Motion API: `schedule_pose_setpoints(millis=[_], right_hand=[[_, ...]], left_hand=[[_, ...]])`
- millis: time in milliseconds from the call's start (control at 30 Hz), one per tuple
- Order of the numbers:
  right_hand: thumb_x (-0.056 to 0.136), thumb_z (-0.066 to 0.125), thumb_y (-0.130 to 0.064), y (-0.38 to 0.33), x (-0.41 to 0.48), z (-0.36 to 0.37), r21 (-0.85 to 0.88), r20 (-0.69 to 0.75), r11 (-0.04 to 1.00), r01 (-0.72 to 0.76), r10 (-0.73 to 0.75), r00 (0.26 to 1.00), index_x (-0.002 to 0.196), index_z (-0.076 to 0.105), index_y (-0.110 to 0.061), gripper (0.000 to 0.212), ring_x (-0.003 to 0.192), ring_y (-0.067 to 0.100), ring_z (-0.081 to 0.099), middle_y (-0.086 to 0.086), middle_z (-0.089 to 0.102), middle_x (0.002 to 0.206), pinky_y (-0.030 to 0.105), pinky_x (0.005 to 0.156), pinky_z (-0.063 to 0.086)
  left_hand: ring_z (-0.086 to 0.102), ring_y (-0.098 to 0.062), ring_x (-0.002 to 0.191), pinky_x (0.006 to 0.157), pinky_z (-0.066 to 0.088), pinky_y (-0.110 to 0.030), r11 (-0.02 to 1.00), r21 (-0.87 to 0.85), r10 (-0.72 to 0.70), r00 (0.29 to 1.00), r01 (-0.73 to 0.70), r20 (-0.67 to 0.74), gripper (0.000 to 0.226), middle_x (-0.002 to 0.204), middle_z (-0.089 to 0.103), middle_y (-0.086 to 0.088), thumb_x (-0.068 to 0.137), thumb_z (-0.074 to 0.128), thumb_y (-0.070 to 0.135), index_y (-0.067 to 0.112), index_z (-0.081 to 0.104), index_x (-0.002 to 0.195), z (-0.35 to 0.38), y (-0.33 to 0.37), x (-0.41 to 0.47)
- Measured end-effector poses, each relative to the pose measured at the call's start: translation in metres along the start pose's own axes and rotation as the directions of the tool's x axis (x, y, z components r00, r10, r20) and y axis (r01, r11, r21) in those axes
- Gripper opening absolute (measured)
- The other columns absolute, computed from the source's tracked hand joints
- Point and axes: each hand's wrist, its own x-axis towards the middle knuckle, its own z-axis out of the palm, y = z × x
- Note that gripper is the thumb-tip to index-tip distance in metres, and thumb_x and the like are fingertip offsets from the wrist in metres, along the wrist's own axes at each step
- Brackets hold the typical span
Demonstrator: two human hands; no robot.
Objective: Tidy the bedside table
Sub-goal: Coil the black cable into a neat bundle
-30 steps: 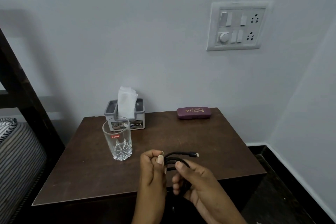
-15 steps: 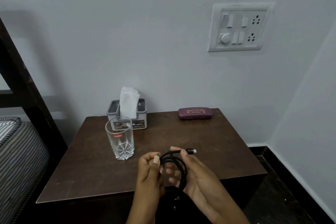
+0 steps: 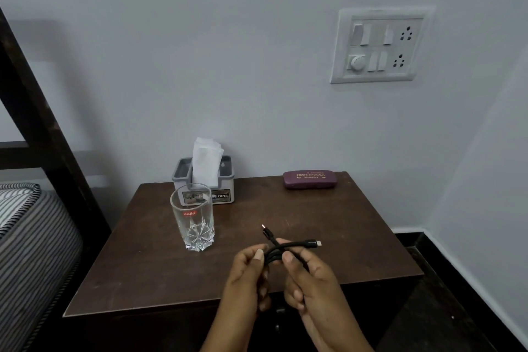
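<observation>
A coiled black cable (image 3: 275, 252) is held above the front of the dark wooden bedside table (image 3: 357, 237). My left hand (image 3: 247, 274) pinches the bundle from the left and my right hand (image 3: 310, 277) grips it from the right. Two plug ends stick out, one pointing up and back, the other to the right. An empty clear glass (image 3: 193, 217) stands on the table to the left of my hands. A grey tissue box (image 3: 204, 180) sits at the back, and a maroon spectacle case (image 3: 310, 179) lies at the back right.
A striped mattress (image 3: 31, 237) and a dark bed frame (image 3: 43, 128) stand to the left of the table. A switch and socket panel (image 3: 380, 46) is on the wall above. Dark floor and a white wall lie to the right.
The loose loop has been gathered into a tighter bundle between both hands. Both plug ends now stick out crossed above my fingers.
</observation>
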Motion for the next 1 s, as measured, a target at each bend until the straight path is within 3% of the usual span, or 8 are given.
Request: schedule_pose_setpoints(millis=[167,400,500,600,700,834,934,1001], right_hand=[[0.094,0.047,-0.004,-0.002,0.001,-0.002,-0.062,-0.018,0.998,0.026,-0.027,0.999,0.105,0.065,-0.006,0.021,0.033,0.001,0.031,0.019,0.055,0.075,0.013,0.034,0.024],[0.093,0.052,-0.009,-0.011,0.002,-0.009,-0.157,0.033,0.988,0.013,-0.008,0.999,0.1,0.069,-0.012,0.02,0.037,0.001,0.034,0.006,0.066,0.071,0.013,0.037,0.027],[0.092,0.052,-0.009,-0.012,0.001,-0.009,-0.212,0.056,0.975,0.065,-0.055,0.997,0.101,0.069,-0.012,0.019,0.038,0.001,0.035,0.007,0.065,0.072,0.013,0.039,0.028],[0.092,0.053,-0.009,-0.011,0.0,-0.005,-0.214,0.042,0.972,0.1,-0.093,0.995,0.099,0.069,-0.014,0.019,0.038,0.002,0.035,0.007,0.065,0.071,0.014,0.039,0.028],[0.092,0.051,-0.008,-0.011,0.002,-0.004,-0.149,0.008,0.985,0.082,-0.082,0.997,0.096,0.069,-0.01,0.018,0.035,0.002,0.033,0.005,0.065,0.065,0.013,0.037,0.025],[0.093,0.049,-0.006,-0.009,0.002,-0.002,-0.129,0.033,0.991,0.047,-0.043,0.999,0.091,0.067,-0.004,0.019,0.034,0.001,0.031,0.003,0.056,0.052,0.012,0.036,0.025],[0.095,0.046,-0.006,-0.011,0.001,-0.001,-0.134,0.06,0.991,0.023,-0.015,0.998,0.096,0.065,-0.002,0.02,0.035,0.0,0.031,0.013,0.054,0.064,0.012,0.036,0.026],[0.096,0.043,-0.005,-0.014,0.0,-0.002,-0.14,0.09,0.99,-0.004,0.016,0.996,0.089,0.063,0.0,0.021,0.034,0.0,0.032,-0.001,0.06,0.058,0.012,0.035,0.026]], left_hand=[[0.062,-0.01,0.065,0.063,0.052,-0.028,0.912,0.339,0.237,0.971,-0.23,0.019,0.01,0.072,0.071,-0.003,0.087,0.059,0.016,0.02,0.063,0.078,-0.008,0.001,-0.002],[0.068,-0.013,0.07,0.071,0.055,-0.039,0.857,0.421,0.309,0.95,-0.296,0.04,0.011,0.071,0.072,-0.001,0.081,0.067,0.022,0.022,0.065,0.07,-0.015,0.02,0.004],[0.071,-0.029,0.068,0.064,0.058,-0.043,0.933,0.287,0.232,0.973,-0.218,-0.013,0.007,0.072,0.072,-0.014,0.085,0.062,0.012,0.013,0.057,0.081,-0.016,0.022,0.004],[0.071,-0.022,0.061,0.054,0.056,-0.028,0.964,0.168,0.215,0.976,-0.207,-0.031,0.003,0.071,0.072,-0.015,0.087,0.058,0.007,0.006,0.056,0.089,-0.017,0.028,0.001],[0.072,-0.017,0.069,0.062,0.057,-0.023,0.953,0.131,0.279,0.96,-0.273,-0.032,0.005,0.073,0.074,-0.011,0.086,0.058,0.004,0.008,0.062,0.085,-0.017,0.027,-0.001],[0.069,-0.017,0.077,0.073,0.056,-0.034,0.902,0.27,0.329,0.941,-0.338,0.079,0.008,0.09,0.067,-0.004,0.077,0.072,0.015,0.02,0.069,0.071,-0.012,0.022,-0.002],[0.068,-0.015,0.07,0.06,0.055,-0.025,0.9,0.314,0.312,0.95,-0.303,0.023,0.012,0.103,0.05,-0.002,0.079,0.068,0.008,0.016,0.067,0.07,-0.009,0.017,0.0],[0.066,-0.011,0.072,0.054,0.054,-0.023,0.842,0.407,0.369,0.929,-0.353,0.043,0.012,0.109,0.043,0.009,0.081,0.067,0.013,0.02,0.065,0.072,-0.008,0.019,0.0]])
